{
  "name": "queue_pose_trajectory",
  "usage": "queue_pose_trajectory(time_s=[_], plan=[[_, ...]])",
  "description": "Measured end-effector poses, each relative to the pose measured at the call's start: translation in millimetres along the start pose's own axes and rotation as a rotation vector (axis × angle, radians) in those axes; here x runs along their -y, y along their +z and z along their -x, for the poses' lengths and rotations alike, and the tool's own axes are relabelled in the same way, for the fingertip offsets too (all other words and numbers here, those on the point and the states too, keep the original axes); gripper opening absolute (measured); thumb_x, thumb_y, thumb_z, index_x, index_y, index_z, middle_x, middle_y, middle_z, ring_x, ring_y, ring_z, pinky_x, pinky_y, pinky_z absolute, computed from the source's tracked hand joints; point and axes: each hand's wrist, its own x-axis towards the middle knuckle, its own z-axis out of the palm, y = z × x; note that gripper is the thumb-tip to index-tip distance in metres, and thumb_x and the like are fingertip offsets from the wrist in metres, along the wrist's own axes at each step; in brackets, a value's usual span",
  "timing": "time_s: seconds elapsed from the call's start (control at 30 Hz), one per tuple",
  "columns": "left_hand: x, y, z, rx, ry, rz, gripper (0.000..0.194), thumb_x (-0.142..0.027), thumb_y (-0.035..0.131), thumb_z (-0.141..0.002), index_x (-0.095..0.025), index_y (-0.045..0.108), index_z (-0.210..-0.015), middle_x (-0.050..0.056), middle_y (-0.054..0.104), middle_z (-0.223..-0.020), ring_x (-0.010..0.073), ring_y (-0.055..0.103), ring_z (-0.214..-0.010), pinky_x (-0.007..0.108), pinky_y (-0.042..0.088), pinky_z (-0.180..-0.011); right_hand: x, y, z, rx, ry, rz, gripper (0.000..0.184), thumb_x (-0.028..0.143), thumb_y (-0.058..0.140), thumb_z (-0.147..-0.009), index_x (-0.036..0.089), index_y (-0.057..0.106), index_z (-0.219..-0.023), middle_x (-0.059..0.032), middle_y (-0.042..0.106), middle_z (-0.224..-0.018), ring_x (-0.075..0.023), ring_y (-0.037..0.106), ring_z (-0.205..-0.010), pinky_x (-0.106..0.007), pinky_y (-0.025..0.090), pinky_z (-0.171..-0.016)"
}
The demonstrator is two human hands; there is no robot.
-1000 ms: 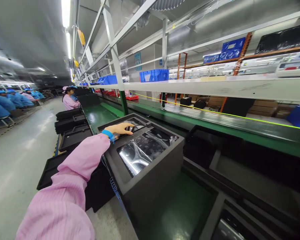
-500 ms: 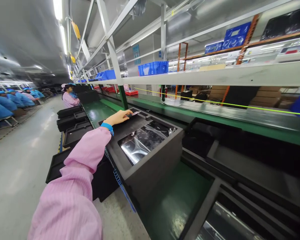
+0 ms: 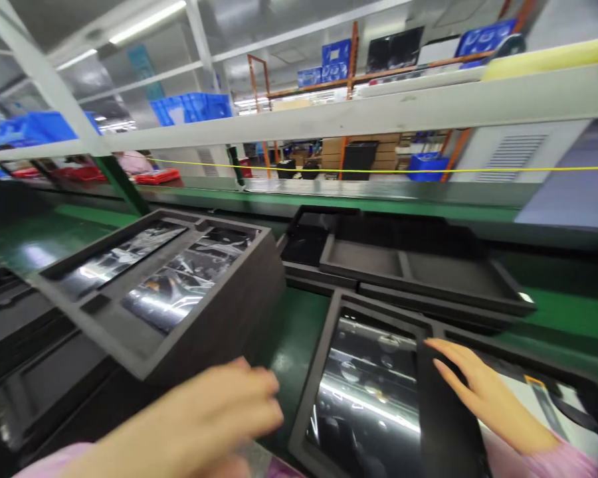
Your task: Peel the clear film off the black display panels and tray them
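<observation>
My left hand (image 3: 199, 421) is in the lower middle, blurred by motion. Its fingers point right, loosely stretched, and nothing shows in them. To its upper left, a stack of grey foam trays (image 3: 214, 305) holds two glossy dark display panels, one in the far slot (image 3: 124, 255) and one in the near slot (image 3: 189, 282). My right hand (image 3: 483, 392) reaches in from the right with thumb and fingers apart, over the divider of another foam tray (image 3: 311, 398). Left of those fingertips lies a shiny film-covered panel (image 3: 369, 392). Beneath the right wrist is a pale panel (image 3: 521, 405) with an orange-edged flex strip.
Stacked foam trays with bare compartments (image 3: 363, 255) stand behind on the green conveyor (image 3: 299, 332). A white shelf beam (image 3: 329, 126) crosses above, with a blue bin (image 3: 192, 109) on it. A yellow cord (image 3: 379, 170) runs below the beam. Black trays fill the lower left.
The view has swung right. My left hand has left the far slot of the left tray, where a panel now lies, and drawn back toward me. My right hand has come into view.
</observation>
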Motion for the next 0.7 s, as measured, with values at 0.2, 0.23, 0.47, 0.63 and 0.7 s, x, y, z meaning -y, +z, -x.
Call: queue_pose_trajectory(time_s=[0.2,0.23,0.47,0.63,0.7], plan=[[2.3,157.6,-47.3,0.075,-0.435,0.630,0.067,-0.030,0.064,-0.080,-0.032,0.038,-0.142,0.004,0.016,-0.158,0.0295,0.010,-0.145,0.053,0.014,-0.115,6.5,36.5,-14.3,0.032,0.125,0.081,0.043,0.045,0.037,-0.086,0.017,0.060,-0.110,-0.0161,0.057,-0.120,-0.0346,0.043,-0.122,-0.058,0.041,-0.096],[7.6,178.7,-53.9,-0.042,-0.499,0.765,0.068,-0.030,0.061,-0.082,-0.029,0.035,-0.144,0.006,0.019,-0.158,0.0273,0.013,-0.145,0.049,0.012,-0.117,8.9,39.6,-14.3,0.028,0.153,0.074,0.041,0.044,0.038,-0.085,0.018,0.060,-0.108,-0.0161,0.056,-0.122,-0.0350,0.041,-0.124,-0.058,0.039,-0.097],[10.0,225.5,-53.5,-0.188,-0.558,0.935,0.059,-0.038,0.046,-0.091,-0.023,0.030,-0.145,0.005,0.029,-0.156,0.0199,0.022,-0.144,0.036,0.015,-0.118,22.8,17.4,-26.9,-0.025,0.342,-0.205,0.034,0.047,0.054,-0.069,0.022,0.056,-0.092,-0.0122,0.059,-0.110,-0.0372,0.042,-0.120,-0.062,0.027,-0.102],[-1.6,212.1,-60.8,-0.148,-0.628,0.825,0.055,-0.047,0.031,-0.095,-0.024,0.030,-0.145,0.005,0.026,-0.157,0.0199,0.018,-0.145,0.043,0.011,-0.119,56.4,-16.0,-30.9,-0.036,0.450,-0.599,0.047,0.057,0.057,-0.079,0.021,0.050,-0.109,-0.0020,0.054,-0.079,-0.0195,0.058,-0.073,-0.034,0.052,-0.065],[-10.2,202.3,-67.6,-0.139,-0.582,0.738,0.059,-0.049,0.038,-0.093,-0.024,0.030,-0.145,0.006,0.017,-0.159,0.0234,0.011,-0.146,0.048,0.008,-0.118,74.2,-26.8,-28.3,-0.083,0.485,-0.698,0.051,0.054,0.059,-0.083,0.022,0.046,-0.120,0.0030,0.046,-0.071,-0.0133,0.053,-0.063,-0.025,0.049,-0.056]])
